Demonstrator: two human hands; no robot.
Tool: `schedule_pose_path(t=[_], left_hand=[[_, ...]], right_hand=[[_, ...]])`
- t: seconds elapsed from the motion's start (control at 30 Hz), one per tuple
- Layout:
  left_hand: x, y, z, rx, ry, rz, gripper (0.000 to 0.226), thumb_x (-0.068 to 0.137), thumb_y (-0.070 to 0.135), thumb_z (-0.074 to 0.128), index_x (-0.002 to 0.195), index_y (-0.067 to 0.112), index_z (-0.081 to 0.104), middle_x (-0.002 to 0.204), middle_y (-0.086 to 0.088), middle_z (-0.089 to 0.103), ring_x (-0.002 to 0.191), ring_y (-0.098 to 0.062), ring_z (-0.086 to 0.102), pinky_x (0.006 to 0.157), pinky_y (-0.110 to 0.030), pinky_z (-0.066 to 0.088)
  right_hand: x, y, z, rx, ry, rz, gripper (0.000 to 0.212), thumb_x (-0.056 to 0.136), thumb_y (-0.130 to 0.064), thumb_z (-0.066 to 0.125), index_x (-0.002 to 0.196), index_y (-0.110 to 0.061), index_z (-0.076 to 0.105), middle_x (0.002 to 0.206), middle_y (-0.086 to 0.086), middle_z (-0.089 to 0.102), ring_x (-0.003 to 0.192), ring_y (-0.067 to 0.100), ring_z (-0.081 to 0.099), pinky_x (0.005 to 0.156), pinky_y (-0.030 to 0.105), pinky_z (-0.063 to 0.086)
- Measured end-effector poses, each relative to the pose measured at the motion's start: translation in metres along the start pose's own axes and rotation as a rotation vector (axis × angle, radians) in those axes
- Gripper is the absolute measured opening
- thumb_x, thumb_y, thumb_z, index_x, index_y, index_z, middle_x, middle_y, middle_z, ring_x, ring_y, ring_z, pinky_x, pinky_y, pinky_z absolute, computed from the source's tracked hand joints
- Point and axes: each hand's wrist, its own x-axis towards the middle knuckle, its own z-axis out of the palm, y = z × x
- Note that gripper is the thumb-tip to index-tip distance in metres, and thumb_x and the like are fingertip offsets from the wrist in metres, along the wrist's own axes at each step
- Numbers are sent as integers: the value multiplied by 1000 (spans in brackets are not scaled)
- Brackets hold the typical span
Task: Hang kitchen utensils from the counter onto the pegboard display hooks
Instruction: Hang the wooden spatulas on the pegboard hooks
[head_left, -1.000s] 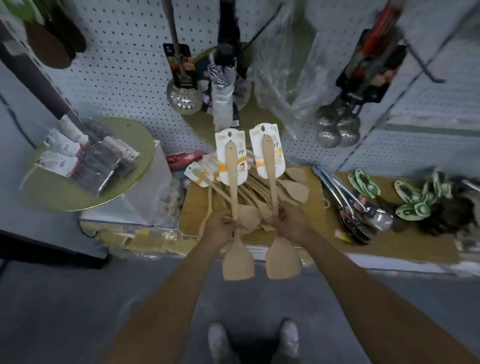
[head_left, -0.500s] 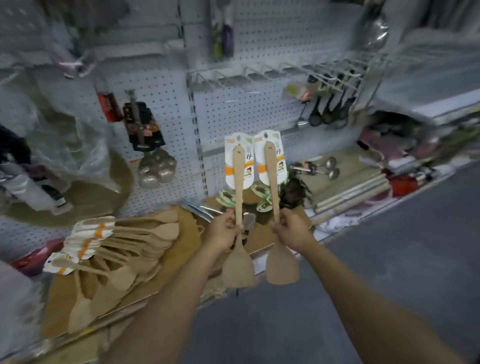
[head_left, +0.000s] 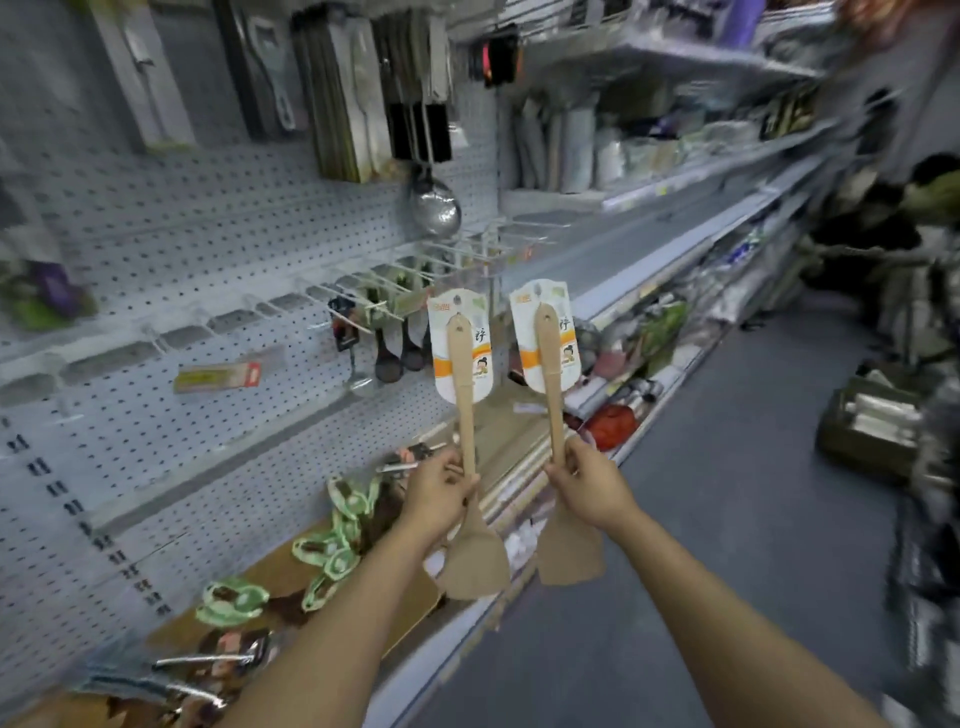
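The left hand (head_left: 441, 491) grasps one wooden spatula (head_left: 470, 467) by its handle, blade down; the right hand (head_left: 589, 480) grasps a second spatula (head_left: 558, 457) the same way. Both stand upright, side by side, apart, before the pegboard (head_left: 208, 249) and its hooks (head_left: 363, 291), above the surface's (head_left: 270, 571) front edge.

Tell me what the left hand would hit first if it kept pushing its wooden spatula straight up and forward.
Probably the white wire display hooks on the pegboard; the left hand aims its wooden spatula there. Depth is unclear.
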Motion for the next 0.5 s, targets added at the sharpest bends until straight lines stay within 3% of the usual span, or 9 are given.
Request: schedule_pose_path(t=[0.1,0.2,0.3,0.37,0.5], left_hand=[[66,15,42,-8,-29,10,15,89,10,76,101,11,68,83,-2,69,77,-19,67,63,-32,56],[139,21,80,-9,-43,-6,13,87,12,78,95,17,69,87,1,73,82,-17,70,68,-32,59],[208,32,115,-9,-43,-1,12,85,12,79,90,18,69,83,1,73,81,-18,70,71,-34,59],[249,42,135,-2,-49,-6,12,87,14,78,90,20,69,83,2,73,81,-16,71,75,-38,61],[320,63,166,26,-69,-7,8,89,23,75,94,26,69,85,5,75,82,-13,72,80,-42,62]], right_hand=[[63,32,-27,20,32,20,18,98,-26,62,91,-12,54,85,9,63,79,25,62,79,43,51],[128,61,-48,12,66,25,13,97,-20,62,88,-14,54,83,4,63,77,23,61,62,29,44],[199,87,-68,-22,48,31,12,96,-15,62,87,-19,55,81,0,62,72,16,56,59,21,39],[245,100,-81,-35,33,42,18,96,-15,62,81,-20,52,76,-2,58,65,12,52,57,23,38],[331,123,-101,-7,36,36,20,96,-20,63,85,-5,54,74,7,61,65,17,54,58,30,39]])
